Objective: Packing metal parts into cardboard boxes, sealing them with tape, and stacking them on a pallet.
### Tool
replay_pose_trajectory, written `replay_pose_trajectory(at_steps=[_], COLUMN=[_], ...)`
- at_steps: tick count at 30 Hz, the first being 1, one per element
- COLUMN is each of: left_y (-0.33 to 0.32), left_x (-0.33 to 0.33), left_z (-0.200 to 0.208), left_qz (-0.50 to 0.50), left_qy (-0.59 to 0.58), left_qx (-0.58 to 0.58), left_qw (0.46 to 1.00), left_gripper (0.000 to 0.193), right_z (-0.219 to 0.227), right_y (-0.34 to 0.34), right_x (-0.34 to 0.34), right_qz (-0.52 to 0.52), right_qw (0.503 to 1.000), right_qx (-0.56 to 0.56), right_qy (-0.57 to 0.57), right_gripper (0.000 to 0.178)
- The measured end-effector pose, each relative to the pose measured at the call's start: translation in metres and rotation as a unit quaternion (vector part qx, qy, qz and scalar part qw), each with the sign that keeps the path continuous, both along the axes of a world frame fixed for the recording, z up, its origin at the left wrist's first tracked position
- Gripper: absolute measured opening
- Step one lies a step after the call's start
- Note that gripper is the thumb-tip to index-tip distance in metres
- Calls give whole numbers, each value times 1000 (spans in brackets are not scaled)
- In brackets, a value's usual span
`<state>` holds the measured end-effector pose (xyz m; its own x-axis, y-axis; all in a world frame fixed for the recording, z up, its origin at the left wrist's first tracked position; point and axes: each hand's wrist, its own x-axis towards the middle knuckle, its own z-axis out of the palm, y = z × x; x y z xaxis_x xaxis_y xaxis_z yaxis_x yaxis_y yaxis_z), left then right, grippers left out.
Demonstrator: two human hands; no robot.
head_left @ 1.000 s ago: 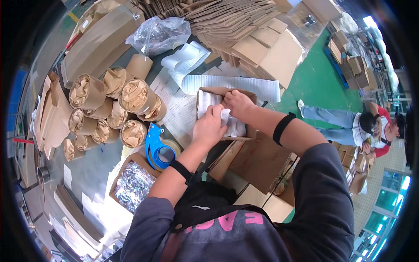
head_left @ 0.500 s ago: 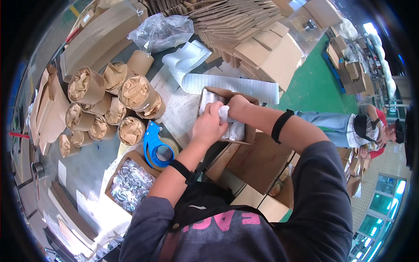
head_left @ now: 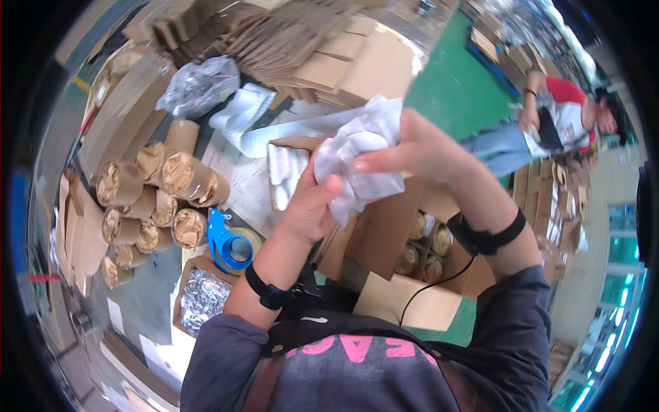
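Note:
My left hand [head_left: 309, 209] and my right hand [head_left: 425, 154] both grip a crumpled, thin white sheet of wrapping [head_left: 364, 147], held up in front of me. The right thumb presses on its face, while the left fingers grip its lower left side. Whether anything lies inside the folds is hidden. Behind and below the wrapping stands a small cardboard box [head_left: 307, 143], partly covered by it. White wrapped pieces [head_left: 285, 173] sit inside that box. A long white paper strip [head_left: 257, 137] curls across the table beyond it.
Paper-stuffed cardboard tubes [head_left: 182, 172] stand left, near a blue tape dispenser [head_left: 221, 240] and a box of shiny clear-wrapped items [head_left: 204, 299]. An open carton [head_left: 377, 233] holding similar tubes is at lower right. Flattened cardboard [head_left: 329, 62] is stacked behind. A person [head_left: 556, 123] stands right.
Both hands have risen out of the small box, bringing up the white wrapping, which now looks larger and spread out. The view has shifted, showing more of the open carton and its tubes.

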<state>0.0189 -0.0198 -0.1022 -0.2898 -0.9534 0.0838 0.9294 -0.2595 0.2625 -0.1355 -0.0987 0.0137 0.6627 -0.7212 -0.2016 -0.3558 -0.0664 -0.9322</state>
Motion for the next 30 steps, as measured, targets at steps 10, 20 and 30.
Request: replay_pose_trajectory(at_steps=[10, 20, 30], left_y=[72, 67, 15], left_x=[-135, -218, -247], left_z=[48, -83, -170], left_qz=[-311, -233, -567], left_qy=[-187, -793, -711], left_qx=[-18, -109, 1], left_qw=[932, 552, 417], left_gripper=[58, 69, 50], right_z=[-44, -185, -210], right_y=[196, 169, 129], right_x=[-195, -245, -232], right_qz=[-443, -475, -426], right_qw=[785, 871, 855], right_qx=[152, 96, -215], right_qy=[-405, -82, 204], right_gripper=[60, 37, 38])
